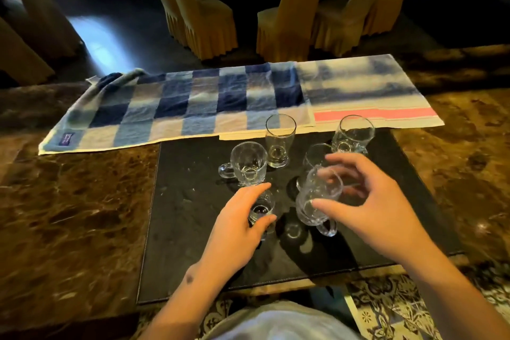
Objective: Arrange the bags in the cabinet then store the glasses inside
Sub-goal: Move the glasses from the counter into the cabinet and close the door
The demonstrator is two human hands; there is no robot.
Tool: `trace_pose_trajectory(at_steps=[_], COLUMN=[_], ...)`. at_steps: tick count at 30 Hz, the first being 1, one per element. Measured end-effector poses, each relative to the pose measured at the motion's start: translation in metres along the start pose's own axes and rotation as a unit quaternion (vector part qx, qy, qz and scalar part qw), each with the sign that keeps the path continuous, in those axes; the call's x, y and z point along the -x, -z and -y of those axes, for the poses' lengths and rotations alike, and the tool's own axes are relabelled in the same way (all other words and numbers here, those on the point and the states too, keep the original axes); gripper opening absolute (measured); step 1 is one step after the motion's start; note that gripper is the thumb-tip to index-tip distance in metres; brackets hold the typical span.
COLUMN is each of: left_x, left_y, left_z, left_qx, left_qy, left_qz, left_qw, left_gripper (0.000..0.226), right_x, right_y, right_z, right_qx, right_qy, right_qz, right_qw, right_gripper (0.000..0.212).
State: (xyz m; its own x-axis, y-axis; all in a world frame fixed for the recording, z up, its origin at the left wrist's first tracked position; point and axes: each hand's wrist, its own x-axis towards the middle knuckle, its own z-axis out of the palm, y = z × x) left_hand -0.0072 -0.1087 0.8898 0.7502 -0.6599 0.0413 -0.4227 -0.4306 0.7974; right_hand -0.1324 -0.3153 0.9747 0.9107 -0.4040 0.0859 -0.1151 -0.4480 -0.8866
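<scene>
Left hand: the left hand (242,218) is curled round a small glass (260,208) near the front of the black mat (193,229), thumb on one side and fingers on the other, so it grips that glass.
Right hand: the right hand (369,201) is spread round a glass mug (317,199); the thumb touches its side, but the fingers (342,163) are blurred, and I cannot tell if the grip is closed or only closing.
Other glasses: a second mug (247,164) stands to the left rear, a tall tumbler (279,141) just beside it, a third mug (353,135) at the right rear, and one more glass (314,159) is half hidden behind the right hand's mug.
Step in hand: the glasses part of the task, it seems; both hands are picking up glasses to carry off.
Cabinet and bags: neither is in view, so the bag arranging cannot be judged.
Next move: lifting both glasses straight up, clear of their close neighbours, with a firm hold, since the glass looks smooth and slippery.
Surface: a brown marble counter (69,215) carries the mat, with a blue checked towel (179,107) and a pale towel with a pink stripe (372,96) laid along the far edge.
Room: dim, with covered chairs (287,22) round a dark table beyond.
</scene>
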Motion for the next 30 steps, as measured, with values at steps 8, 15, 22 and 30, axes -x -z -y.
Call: trace_pose_trajectory(at_steps=[8,15,22,30], left_x=[0.040,0.052,0.050,0.050], left_y=[0.001,-0.001,0.001,-0.001], left_z=[-0.006,-0.006,-0.004,-0.001], left_qx=[-0.052,-0.039,-0.012,-0.001], left_qy=[-0.015,0.024,0.029,0.027], left_qz=[0.035,0.021,0.006,-0.002], left_qw=[0.998,0.999,1.000,1.000], left_gripper=[0.058,0.059,0.061,0.058], right_x=[0.033,0.037,0.034,0.031], right_y=[-0.027,-0.035,-0.029,-0.029], right_z=[-0.036,-0.053,-0.060,-0.066], right_qx=[0.065,0.081,0.104,0.102], right_qy=[-0.068,-0.076,-0.008,0.003], right_qz=[0.021,0.027,0.114,0.116], right_qw=[0.995,0.993,0.988,0.988], right_gripper=[0.060,0.058,0.059,0.057])
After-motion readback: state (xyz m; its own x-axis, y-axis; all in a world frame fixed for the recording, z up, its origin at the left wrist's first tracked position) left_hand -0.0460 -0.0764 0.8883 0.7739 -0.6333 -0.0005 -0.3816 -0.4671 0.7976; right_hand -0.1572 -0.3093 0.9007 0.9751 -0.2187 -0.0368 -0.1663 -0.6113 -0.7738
